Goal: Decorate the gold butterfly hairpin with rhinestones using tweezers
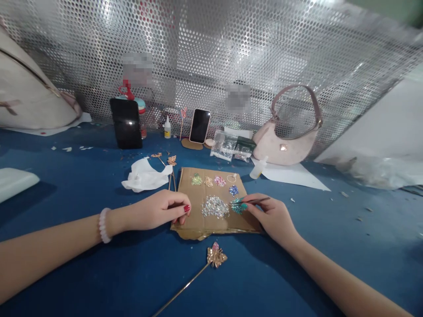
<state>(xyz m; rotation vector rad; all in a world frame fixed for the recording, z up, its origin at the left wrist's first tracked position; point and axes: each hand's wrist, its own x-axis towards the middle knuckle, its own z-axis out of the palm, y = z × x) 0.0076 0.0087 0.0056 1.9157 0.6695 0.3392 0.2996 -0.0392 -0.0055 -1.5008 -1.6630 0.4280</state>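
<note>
My right hand [272, 215] pinches a pair of tweezers [259, 200], its tips at a small pile of teal sequins [237, 206] on a cardboard sheet [194, 225]. My left hand [170, 209] is loosely curled at the cardboard's left edge, with nothing visible between thumb and fingers. Beside the teal pile lies a larger heap of silvery sequins [214, 207]. Farther back are small piles of green sequins [196, 178], pink sequins [220, 181] and blue sequins [233, 190]. A gold butterfly-shaped hairpin [216, 256] with a pink patch lies in front.
Behind the cardboard stand a phone [200, 126], a black tablet-like device [126, 124] and a glue bottle [167, 128]. Crumpled white paper [147, 175] lies left, near more gold hairpins [172, 160]. At right are another small bottle [258, 168] and a pale handbag [286, 147].
</note>
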